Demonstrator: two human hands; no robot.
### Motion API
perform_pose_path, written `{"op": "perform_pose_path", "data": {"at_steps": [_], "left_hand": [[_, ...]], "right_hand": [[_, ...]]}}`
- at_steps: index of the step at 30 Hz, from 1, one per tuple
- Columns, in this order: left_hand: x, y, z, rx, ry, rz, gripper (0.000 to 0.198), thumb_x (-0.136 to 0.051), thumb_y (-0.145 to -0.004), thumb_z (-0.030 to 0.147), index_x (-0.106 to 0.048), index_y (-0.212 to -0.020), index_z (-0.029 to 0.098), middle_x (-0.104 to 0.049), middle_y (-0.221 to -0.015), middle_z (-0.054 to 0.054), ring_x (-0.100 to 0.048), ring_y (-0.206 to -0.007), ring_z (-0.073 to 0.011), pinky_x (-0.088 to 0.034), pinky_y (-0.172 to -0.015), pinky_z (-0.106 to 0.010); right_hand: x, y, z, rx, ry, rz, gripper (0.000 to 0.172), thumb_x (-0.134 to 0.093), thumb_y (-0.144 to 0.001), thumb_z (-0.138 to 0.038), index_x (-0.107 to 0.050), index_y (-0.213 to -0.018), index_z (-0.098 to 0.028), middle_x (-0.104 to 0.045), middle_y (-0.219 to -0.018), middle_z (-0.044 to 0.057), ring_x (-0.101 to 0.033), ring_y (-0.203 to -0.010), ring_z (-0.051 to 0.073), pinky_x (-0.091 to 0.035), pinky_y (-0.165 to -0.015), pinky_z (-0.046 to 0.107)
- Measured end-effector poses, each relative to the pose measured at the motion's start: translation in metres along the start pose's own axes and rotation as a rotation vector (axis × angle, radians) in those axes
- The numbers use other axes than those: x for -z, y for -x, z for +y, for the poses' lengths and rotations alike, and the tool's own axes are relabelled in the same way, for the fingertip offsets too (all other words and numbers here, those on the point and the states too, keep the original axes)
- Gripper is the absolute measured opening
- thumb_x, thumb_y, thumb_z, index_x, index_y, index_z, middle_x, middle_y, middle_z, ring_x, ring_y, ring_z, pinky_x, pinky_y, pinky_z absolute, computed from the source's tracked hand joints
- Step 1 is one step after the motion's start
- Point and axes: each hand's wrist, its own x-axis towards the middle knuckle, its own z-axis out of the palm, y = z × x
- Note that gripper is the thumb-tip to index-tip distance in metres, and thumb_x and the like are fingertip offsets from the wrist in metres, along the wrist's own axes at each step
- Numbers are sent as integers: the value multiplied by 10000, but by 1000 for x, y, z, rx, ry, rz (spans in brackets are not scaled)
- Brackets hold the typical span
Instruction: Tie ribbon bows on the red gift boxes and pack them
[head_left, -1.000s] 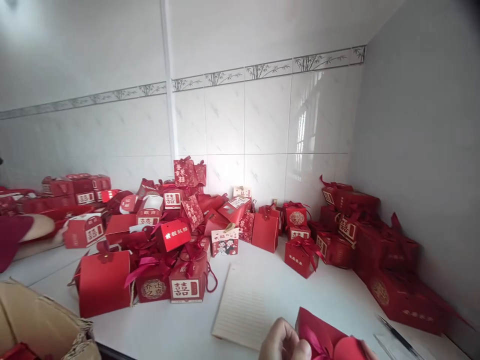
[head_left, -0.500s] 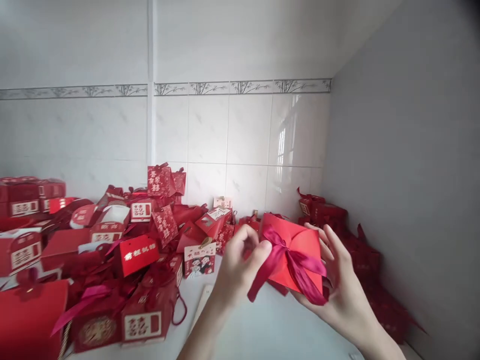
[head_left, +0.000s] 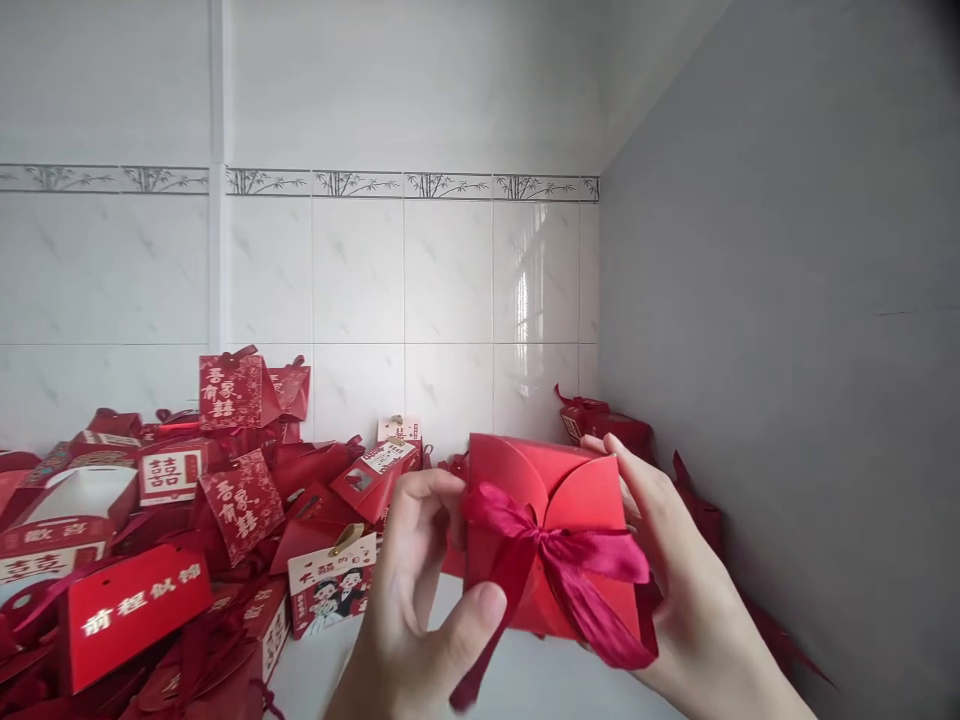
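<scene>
"Holding what?"

"Red box (head_left: 577, 500) w/ bow (head_left: 540, 540), up front. My R hand (head_left: 671, 560) grips its right side, most fingers hidden; L hand (head_left: 420, 612) curls by left edge, gripping? Can't tell."

"Beyond?"

"Box pile (head_left: 240, 505), cut off on my L, then tiled wall (head_left: 356, 270)."

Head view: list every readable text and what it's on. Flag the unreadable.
"吾家有囍": upright patterned box and tilted patterned box
"囍": white-labelled box
"歡喜": open box
"前程似锦": bright red tag
"大囍的日", last character unclear: couple-print box
Too small: rear cream card, cream label
None visible: bow-tied red box
</scene>
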Motion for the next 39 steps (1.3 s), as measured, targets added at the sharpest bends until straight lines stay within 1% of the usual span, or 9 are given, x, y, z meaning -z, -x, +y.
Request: {"op": "perform_pose_path", "data": {"at_steps": [6, 9, 12, 17, 25, 29, 34, 37, 39], "left_hand": [[-6, -6, -9, 153, 133, 97, 553, -694, -616, 631, -516, -981, 256, -587, -888, -19, -530, -679, -157, -458, -614, -276], [-12, -11, -12, 152, 107, 189, 701, -670, -581, 703, -513, -1114, 275, -587, -1079, -37, -583, -913, -231, -484, -759, -326], [-21, -11, -12, 211, 91, 111, 866, -635, -588, 734, -433, -1299, 282, -532, -1275, -64, -491, -1183, -307, -440, -946, -385], [-22, -5, -6, 248, -35, -35, 747, -621, -716, 606, -407, -1356, 286, -562, -1292, -61, -458, -1255, -322, -423, -1006, -394], [-18, -6, -8, 137, -106, -26, 747, -576, -734, 633, -383, -1362, 277, -439, -1419, -60, -394, -1307, -309, -339, -1075, -396], [-19, -5, -5, 69, -99, 82, 634, -613, -719, 586, -474, -1228, 234, -548, -1283, -90, -503, -1186, -296, -445, -928, -373], [-25, -1, 3, 20, -240, 247, 311, -631, -753, 495, -584, -916, 234, -621, -919, -14, -583, -886, -183, -450, -767, -262], [-33, 2, 5, -146, -315, 334, 114, -633, -788, 318, -564, -751, 235, -556, -856, 4, -547, -847, -151, -449, -724, -226], [-37, 4, 4, -318, -381, 355, 132, -606, -796, 208, -524, -697, 238, -517, -815, 7, -535, -838, -146, -451, -716, -227]], "right_hand": [[8, 1, 8, -37, -43, -53, 763, -629, -815, -256, -201, -1444, -303, -347, -1446, 77, -406, -1308, 257, -544, -932, 317], [7, 3, 10, -32, -53, -94, 741, -625, -807, -198, -237, -1430, -303, -352, -1445, 74, -388, -1321, 250, -550, -924, 306], [5, 2, 12, -23, -67, -111, 754, -628, -798, -176, -232, -1424, -315, -358, -1438, 65, -385, -1322, 240, -525, -963, 318], [5, 2, 12, -68, -105, -73, 731, -613, -823, -239, -205, -1426, -305, -311, -1450, 105, -408, -1307, 269, -527, -954, 363], [4, 2, 9, -106, -183, -58, 734, -629, -825, -272, -201, -1416, -354, -305, -1459, 103, -510, -1224, 255, -554, -897, 326], [4, 1, 13, -77, -185, -29, 824, -693, -782, -298, -179, -1424, -351, -302, -1459, 115, -470, -1255, 279, -554, -903, 360], [6, 1, 17, -56, -181, -41, 836, -706, -775, -304, -186, -1428, -337, -310, -1453, 123, -464, -1259, 286, -542, -927, 374], [6, 1, 16, -50, -170, -42, 836, -707, -776, -323, -188, -1431, -327, -305, -1459, 121, -457, -1267, 282, -535, -936, 366], [7, 1, 16, -58, -163, -48, 828, -703, -780, -335, -190, -1431, -327, -299, -1467, 118, -476, -1251, 277, -543, -923, 357]]}}
